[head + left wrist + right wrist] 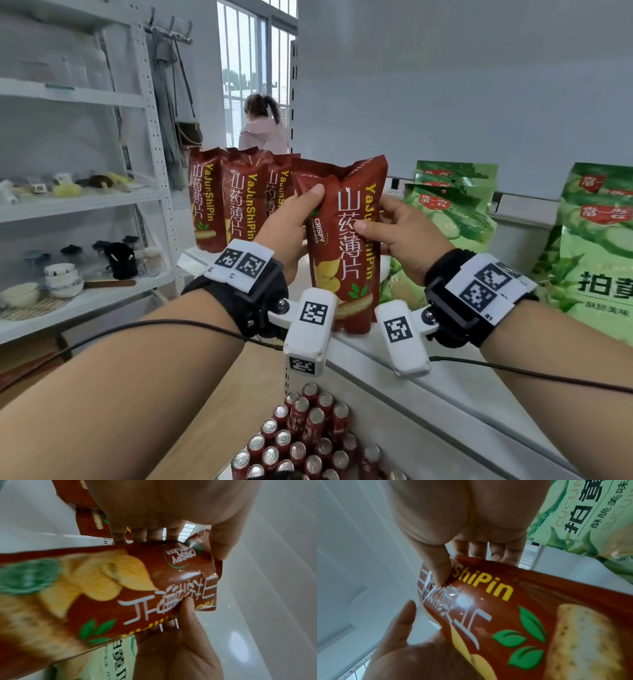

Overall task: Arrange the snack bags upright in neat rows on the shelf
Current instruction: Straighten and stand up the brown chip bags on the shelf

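both hands (294, 226) (400, 236) grip red snack bag (346, 240) upright over white shelf (428, 394); window (257, 68) behind.

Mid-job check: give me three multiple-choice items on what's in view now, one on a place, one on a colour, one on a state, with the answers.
1. Where do the green snack bags stand relative to the held red bag?
A. To its right
B. To its left
C. Below it

2. What colour is the lettering "YaJunShiPin" on the held red bag?
A. Blue
B. Yellow
C. Black

3. How is the held red bag gripped?
A. Left hand only
B. Lying free on the shelf
C. Both hands

Answers: 1 A, the green bags sit on the right side of the shelf. 2 B, the letters are yellow. 3 C, the left hand and right hand each pinch a side.
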{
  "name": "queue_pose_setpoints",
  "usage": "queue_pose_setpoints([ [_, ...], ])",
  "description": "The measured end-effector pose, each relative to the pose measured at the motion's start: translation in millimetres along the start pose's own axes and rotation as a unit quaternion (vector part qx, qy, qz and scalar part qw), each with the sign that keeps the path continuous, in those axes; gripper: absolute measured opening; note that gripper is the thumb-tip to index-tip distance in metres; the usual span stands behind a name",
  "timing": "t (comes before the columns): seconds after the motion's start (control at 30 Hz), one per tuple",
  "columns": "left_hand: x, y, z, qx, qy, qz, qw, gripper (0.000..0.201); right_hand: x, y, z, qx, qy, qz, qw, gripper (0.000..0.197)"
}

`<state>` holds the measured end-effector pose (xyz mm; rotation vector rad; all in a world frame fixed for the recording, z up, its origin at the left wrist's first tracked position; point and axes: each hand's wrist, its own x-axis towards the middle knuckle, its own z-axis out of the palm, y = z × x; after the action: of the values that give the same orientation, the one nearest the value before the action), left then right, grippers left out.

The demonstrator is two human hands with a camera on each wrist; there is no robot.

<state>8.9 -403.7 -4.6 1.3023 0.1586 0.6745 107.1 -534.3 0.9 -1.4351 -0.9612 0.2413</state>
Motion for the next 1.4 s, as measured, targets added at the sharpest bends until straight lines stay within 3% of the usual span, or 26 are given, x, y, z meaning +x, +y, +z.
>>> queue_pose_setpoints([
  [0.1, -3, -7, -14, 0.053, -0.034, -0.023, 0.998, 0.041, 3, -4, 6, 0.027, 0.033, 0.0, 0.999, 0.019],
  [0.23, -6, -10, -21, 0.062, -0.065, -0.052, 0.995, 0.015, 2, -6, 13, 0.066, 0.07, 0.017, 0.995, 0.024],
  [0.37, -5, -8, -25, 0.045, -0.039, -0.021, 0.998, 0.018, -8, 4, 17, 0.046, 0.042, 0.059, 0.996, 0.029],
  [0.53, -14, -11, -27, 0.03, -0.053, -0.043, 0.997, 0.012, -19, 10, 25, 0.029, 0.034, 0.085, 0.995, 0.033],
  [0.63, -21, -14, -26, 0.06, -0.066, -0.055, 0.994, 0.032, -19, 7, 23, 0.067, 0.075, 0.068, 0.993, 0.034],
  [0.73, -27, -14, -23, 0.066, -0.059, -0.049, 0.995, 0.045, -21, 5, 20, 0.09, 0.099, 0.059, 0.989, 0.024],
  [0.9, -27, -7, -11, 0.036, 0.015, -0.02, 0.999, 0.039, -30, 0, 12, 0.093, 0.037, 0.062, 0.993, 0.013],
  [1.03, -28, -1, -1, 0.018, 0.068, -0.001, 0.998, 0.048, -41, -3, 4, 0.049, -0.07, 0.045, 0.995, 0.046],
  [1.2, -34, 1, 5, 0.014, 0.099, 0.005, 0.995, 0.054, -41, -5, 11, -0.001, -0.041, -0.019, 0.999, 0.073],
  [1.4, -45, 3, 8, 0.045, 0.109, 0.0, 0.993, 0.042, -43, -5, 13, 0.002, -0.042, -0.076, 0.996, 0.068],
])
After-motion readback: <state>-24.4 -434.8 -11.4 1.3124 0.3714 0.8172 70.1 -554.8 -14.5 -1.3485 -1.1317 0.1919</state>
